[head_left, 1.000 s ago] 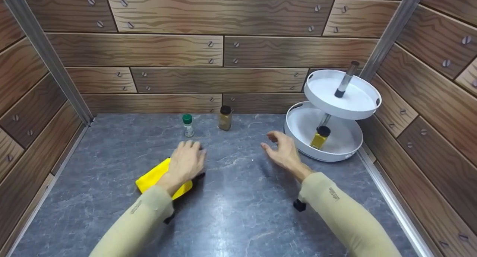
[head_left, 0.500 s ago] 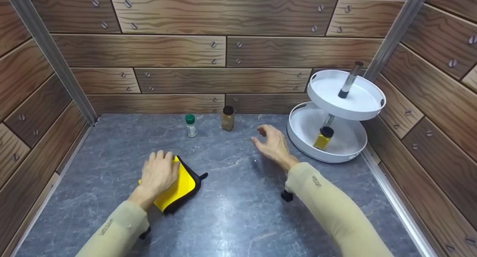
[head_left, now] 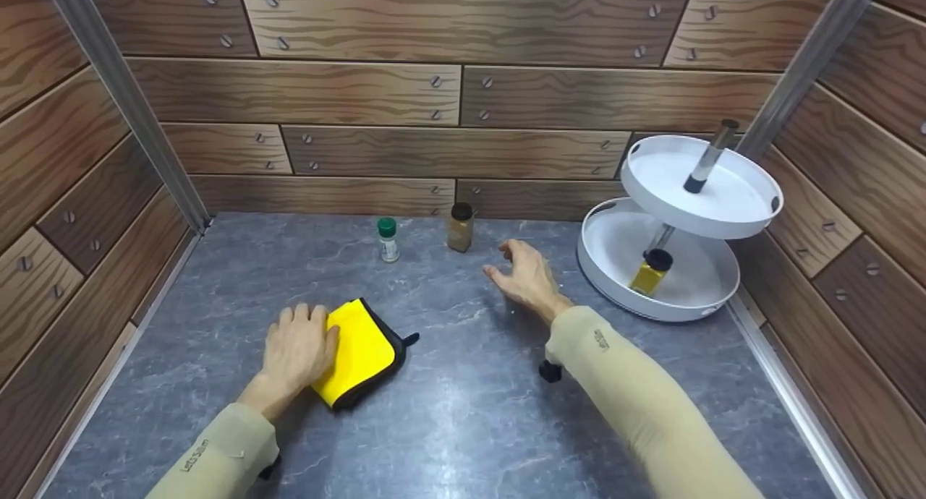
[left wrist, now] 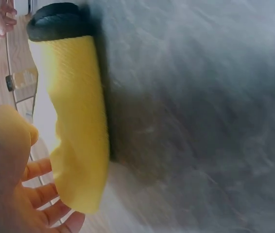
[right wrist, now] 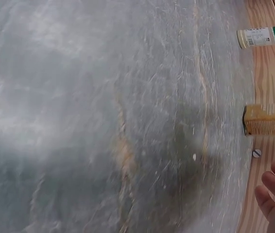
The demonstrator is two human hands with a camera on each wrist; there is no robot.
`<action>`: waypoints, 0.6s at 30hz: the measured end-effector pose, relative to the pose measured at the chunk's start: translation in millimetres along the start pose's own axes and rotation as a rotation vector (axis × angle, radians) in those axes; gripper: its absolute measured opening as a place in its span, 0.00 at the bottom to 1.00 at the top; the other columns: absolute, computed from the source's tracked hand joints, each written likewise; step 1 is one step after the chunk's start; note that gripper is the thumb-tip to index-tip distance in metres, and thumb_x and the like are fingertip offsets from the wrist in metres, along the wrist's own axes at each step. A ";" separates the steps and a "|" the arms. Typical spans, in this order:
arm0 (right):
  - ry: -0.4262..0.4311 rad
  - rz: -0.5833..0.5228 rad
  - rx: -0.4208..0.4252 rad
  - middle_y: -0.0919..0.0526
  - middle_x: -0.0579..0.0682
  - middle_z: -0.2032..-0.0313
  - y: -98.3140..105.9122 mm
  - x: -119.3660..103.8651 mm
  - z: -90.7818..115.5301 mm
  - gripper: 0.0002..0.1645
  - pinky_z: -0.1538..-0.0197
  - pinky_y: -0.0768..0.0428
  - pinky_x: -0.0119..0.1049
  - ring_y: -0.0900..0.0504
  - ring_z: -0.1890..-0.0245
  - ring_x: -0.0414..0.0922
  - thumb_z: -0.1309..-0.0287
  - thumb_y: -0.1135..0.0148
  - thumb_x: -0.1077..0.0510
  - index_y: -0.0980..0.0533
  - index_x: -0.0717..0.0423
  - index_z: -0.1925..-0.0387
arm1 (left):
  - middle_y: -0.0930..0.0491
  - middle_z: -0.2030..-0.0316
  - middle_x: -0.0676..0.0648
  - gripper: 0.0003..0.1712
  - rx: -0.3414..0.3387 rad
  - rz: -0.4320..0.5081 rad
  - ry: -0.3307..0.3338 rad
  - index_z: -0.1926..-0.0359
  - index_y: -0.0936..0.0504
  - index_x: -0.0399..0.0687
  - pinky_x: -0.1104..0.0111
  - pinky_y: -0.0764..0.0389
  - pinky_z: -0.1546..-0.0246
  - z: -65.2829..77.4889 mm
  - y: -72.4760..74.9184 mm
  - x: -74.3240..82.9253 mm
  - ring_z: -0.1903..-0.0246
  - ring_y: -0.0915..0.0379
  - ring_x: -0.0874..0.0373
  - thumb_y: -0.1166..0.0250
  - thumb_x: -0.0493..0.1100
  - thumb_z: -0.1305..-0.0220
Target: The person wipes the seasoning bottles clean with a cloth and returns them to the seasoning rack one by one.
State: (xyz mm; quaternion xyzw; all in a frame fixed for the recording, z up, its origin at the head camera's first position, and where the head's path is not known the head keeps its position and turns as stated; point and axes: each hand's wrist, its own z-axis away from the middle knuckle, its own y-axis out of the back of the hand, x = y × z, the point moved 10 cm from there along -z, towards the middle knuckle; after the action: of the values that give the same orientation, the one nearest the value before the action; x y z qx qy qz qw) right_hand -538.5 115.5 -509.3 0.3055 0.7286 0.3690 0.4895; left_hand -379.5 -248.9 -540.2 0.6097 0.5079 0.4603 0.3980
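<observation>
A folded yellow cleaning cloth (head_left: 359, 351) with a black edge and a small loop lies on the table, left of centre. My left hand (head_left: 295, 347) is at its left side, thumb alongside the cloth and fingers loosely extended; part of the cloth is hidden behind the hand. In the left wrist view, the fingertips (left wrist: 42, 194) are at the end of the yellow cloth (left wrist: 77, 121). My right hand (head_left: 527, 278) hovers with relaxed, slightly bent fingers and holds nothing. Beyond it stands a spice jar (head_left: 460, 228) with brown contents and a dark lid.
A green-capped spice bottle (head_left: 388, 240) stands near the back wall. At right is a white two-tier round tray stand (head_left: 600, 282); its lower tier holds a jar (head_left: 650, 273) with yellow contents and a black lid. Wood-patterned walls surround the grey table.
My left hand has moved left from over the cloth to its left side, uncovering more of it. The right hand has shifted left, away from the tray stand. The view has turned slightly.
</observation>
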 end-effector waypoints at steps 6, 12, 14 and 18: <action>-0.021 -0.017 -0.060 0.14 0.62 0.35 -13.7 -6.9 -15.9 0.38 0.29 0.17 0.58 0.14 0.35 0.60 0.27 0.28 0.40 0.23 0.60 0.29 | 0.17 0.50 0.32 0.25 -0.048 0.014 0.021 0.37 0.20 0.35 0.39 0.15 0.46 5.3 -6.7 -12.8 0.52 0.23 0.35 0.40 0.53 0.16; -0.047 -0.030 -0.078 0.16 0.62 0.31 -24.2 -9.2 -27.7 0.42 0.26 0.19 0.58 0.16 0.32 0.61 0.28 0.28 0.39 0.25 0.61 0.26 | 0.16 0.49 0.31 0.27 -0.070 0.009 0.041 0.37 0.19 0.35 0.38 0.13 0.47 9.8 -11.4 -21.4 0.51 0.21 0.34 0.41 0.56 0.16; -0.058 -0.032 -0.071 0.16 0.62 0.31 -26.7 -8.6 -32.2 0.42 0.25 0.19 0.58 0.16 0.31 0.62 0.28 0.27 0.39 0.25 0.61 0.26 | 0.15 0.50 0.31 0.28 -0.078 0.001 0.049 0.38 0.19 0.34 0.38 0.13 0.46 11.3 -12.7 -24.3 0.51 0.20 0.33 0.41 0.56 0.15; -0.079 -0.031 -0.074 0.16 0.62 0.31 -34.4 -6.9 -41.2 0.43 0.24 0.20 0.58 0.16 0.29 0.62 0.29 0.27 0.39 0.25 0.61 0.26 | 0.14 0.49 0.30 0.28 -0.108 -0.003 0.077 0.39 0.18 0.33 0.36 0.14 0.43 15.6 -15.7 -32.5 0.49 0.18 0.32 0.42 0.56 0.15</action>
State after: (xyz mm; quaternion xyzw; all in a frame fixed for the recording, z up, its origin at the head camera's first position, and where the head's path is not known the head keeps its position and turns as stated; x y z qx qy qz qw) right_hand -577.7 81.6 -524.5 0.2902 0.6993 0.3754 0.5346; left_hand -370.3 -278.6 -564.3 0.5684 0.4984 0.5095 0.4110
